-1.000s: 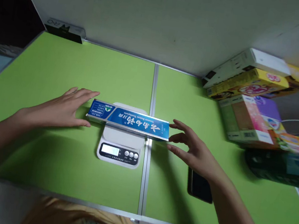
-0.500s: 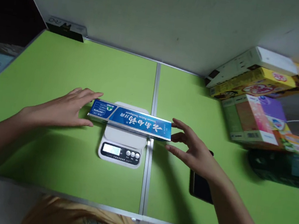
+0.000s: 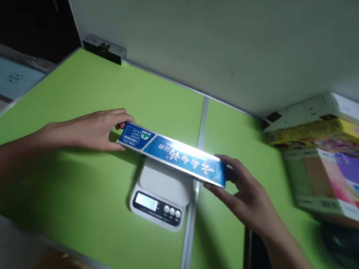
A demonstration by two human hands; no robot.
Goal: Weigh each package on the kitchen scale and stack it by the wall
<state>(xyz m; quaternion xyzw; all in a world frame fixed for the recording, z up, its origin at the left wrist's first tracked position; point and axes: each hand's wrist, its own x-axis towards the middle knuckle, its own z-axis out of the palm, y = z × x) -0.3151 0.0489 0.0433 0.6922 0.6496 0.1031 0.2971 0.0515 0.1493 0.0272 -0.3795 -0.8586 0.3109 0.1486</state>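
A long blue toothpaste box [image 3: 176, 155] with silver edges is held level between both hands over the back part of a white digital kitchen scale [image 3: 166, 181]. My left hand [image 3: 100, 130] pinches its left end, thumb on the near edge and fingers at the far edge. Around the right end, my right hand [image 3: 242, 187] closes with its thumb on the near side and fingers behind. The scale's lit display shows digits too blurred to read for certain. Whether the box still touches the scale's plate I cannot tell.
The green table [image 3: 91, 202] has a metal seam [image 3: 188, 241] beside the scale. A dark phone [image 3: 260, 264] lies under my right forearm. Several product boxes [image 3: 328, 136] are stacked at the right by the wall. A black clip [image 3: 102, 51] stands at the back left.
Both hands have closed on the ends of the toothpaste box, which they were only near before. The box now looks larger and slightly raised. The view has shifted and tilted.
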